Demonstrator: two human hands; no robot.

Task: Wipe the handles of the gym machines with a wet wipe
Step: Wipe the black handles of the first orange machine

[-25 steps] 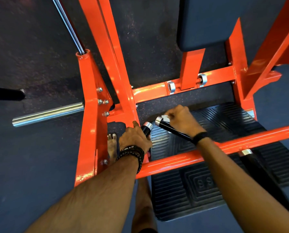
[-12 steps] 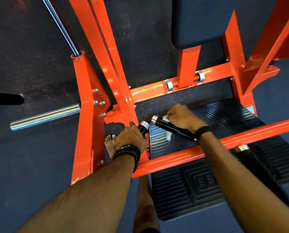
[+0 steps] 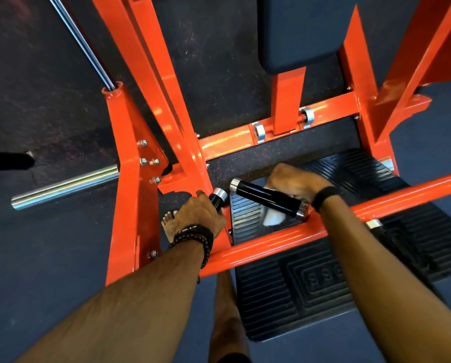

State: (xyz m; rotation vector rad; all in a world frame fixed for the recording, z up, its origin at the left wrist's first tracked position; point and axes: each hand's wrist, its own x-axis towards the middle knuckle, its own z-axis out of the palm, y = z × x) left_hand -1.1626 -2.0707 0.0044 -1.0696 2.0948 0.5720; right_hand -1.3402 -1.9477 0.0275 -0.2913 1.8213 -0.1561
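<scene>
The right hand (image 3: 295, 184) is curling round the black handle (image 3: 266, 199) near its base at the orange bar (image 3: 284, 242), fingers wrapping the white wet wipe (image 3: 272, 217) against the grip; a loose corner of the wipe is hanging below the handle. Probably the wrap is letting the wipe reach all round the handle in one pass. The left hand (image 3: 200, 213) is closing its fingers round the shorter handle (image 3: 217, 197) just to the left, likely steadying the machine. The two chrome-capped tips are lying near each other, leaving little room between the hands. Below is lying a ribbed black footplate (image 3: 350, 174); farther off a dark pad (image 3: 305, 32) is standing, and a steel bar (image 3: 67, 186) is jutting out left. A bare foot (image 3: 169, 224) is resting beside the orange frame (image 3: 124, 179).
</scene>
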